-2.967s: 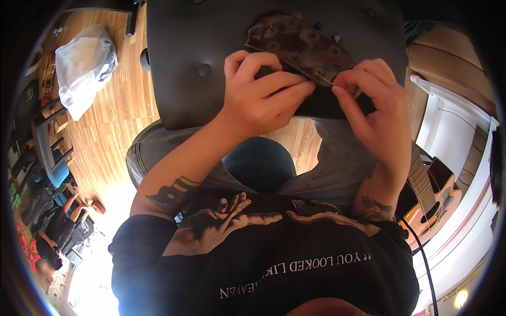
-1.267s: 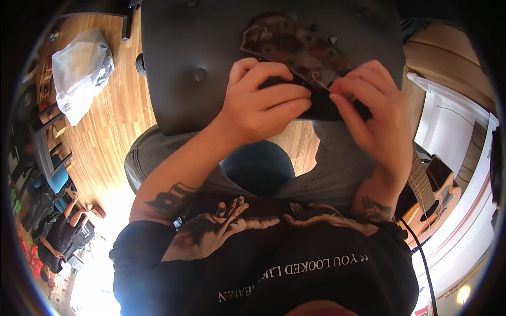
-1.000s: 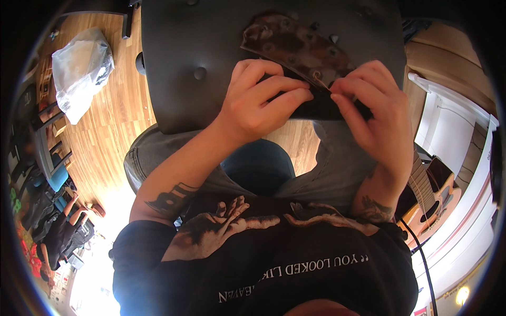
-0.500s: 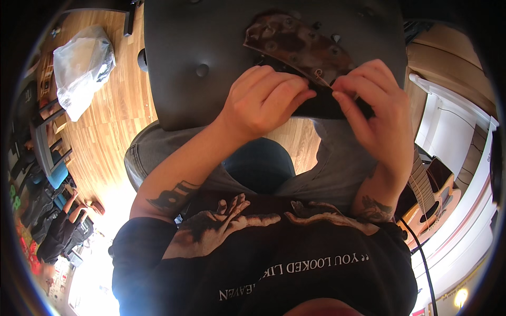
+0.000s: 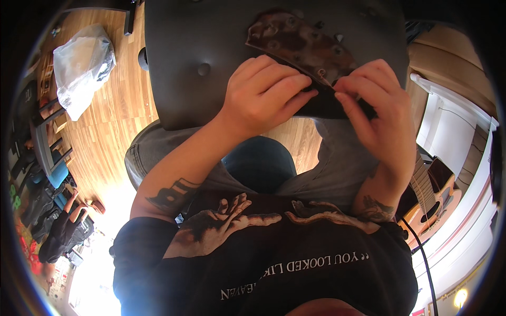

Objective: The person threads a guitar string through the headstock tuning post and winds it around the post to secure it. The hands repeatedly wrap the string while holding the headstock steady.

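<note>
A dark brown guitar headstock (image 5: 303, 42) with several round tuner holes or fittings lies at a slant on a black padded seat (image 5: 184, 31). By its near edge my left hand (image 5: 266, 89) is closed, thumb and fingers together; whatever they grip is hidden. My right hand (image 5: 377, 97), at the headstock's right end, pinches a thin string (image 5: 328, 82) between thumb and forefinger. That string curls into a small loop on the headstock face. Farther right is an acoustic guitar body (image 5: 445, 197) with its fretted neck (image 5: 421, 179); my right forearm hides whether that neck joins the headstock.
Small dark and shiny knobs (image 5: 339, 37) show along the headstock's far edge. A clear plastic bag (image 5: 84, 68) lies on the wooden floor (image 5: 129, 89) to the left. A black cable (image 5: 421, 258) runs down at the right. Another person (image 5: 58, 234) is at the far left.
My left hand has shifted slightly, its knuckles a little higher. The right hand keeps its pinch on the string, and the headstock sits slightly farther right in view.
</note>
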Demonstrator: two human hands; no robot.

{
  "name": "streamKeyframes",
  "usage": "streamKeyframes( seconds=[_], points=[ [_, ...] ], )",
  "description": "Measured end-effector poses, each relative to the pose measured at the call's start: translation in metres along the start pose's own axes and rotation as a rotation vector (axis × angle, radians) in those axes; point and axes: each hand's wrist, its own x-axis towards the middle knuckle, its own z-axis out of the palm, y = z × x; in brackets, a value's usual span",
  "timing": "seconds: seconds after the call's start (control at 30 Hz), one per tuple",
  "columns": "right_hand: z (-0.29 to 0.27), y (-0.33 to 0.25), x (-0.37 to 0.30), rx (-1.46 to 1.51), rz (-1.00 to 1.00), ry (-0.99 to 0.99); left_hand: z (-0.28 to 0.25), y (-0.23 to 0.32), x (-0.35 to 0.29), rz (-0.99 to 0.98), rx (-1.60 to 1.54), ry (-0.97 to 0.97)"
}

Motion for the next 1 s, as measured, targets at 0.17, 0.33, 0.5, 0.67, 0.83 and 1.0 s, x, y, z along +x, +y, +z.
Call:
streamKeyframes(
  seconds=[0.17,0.33,0.5,0.67,0.83,1.0],
  points=[
    [-0.001,-0.001,0.001,-0.003,0.013,-0.009,0.003,0.006,-0.007,-0.087,0.042,-0.021],
    [0.0,0.0,0.0,0.017,0.02,-0.009,0.0,0.004,-0.008,-0.051,0.103,-0.075],
    [-0.003,-0.001,0.0,-0.003,0.043,-0.037,-0.009,0.015,0.004,-0.104,-0.011,-0.033],
    [-0.001,0.001,0.0,-0.005,-0.016,-0.022,0.002,0.006,-0.007,-0.033,0.006,0.014],
    [0.0,-0.001,-0.001,-0.022,-0.024,-0.025,0.002,0.011,-0.008,-0.13,0.113,-0.082],
    [-0.001,-0.002,-0.002,-0.026,-0.011,-0.021,-0.001,0.009,-0.008,-0.065,0.146,-0.125]
  ],
)
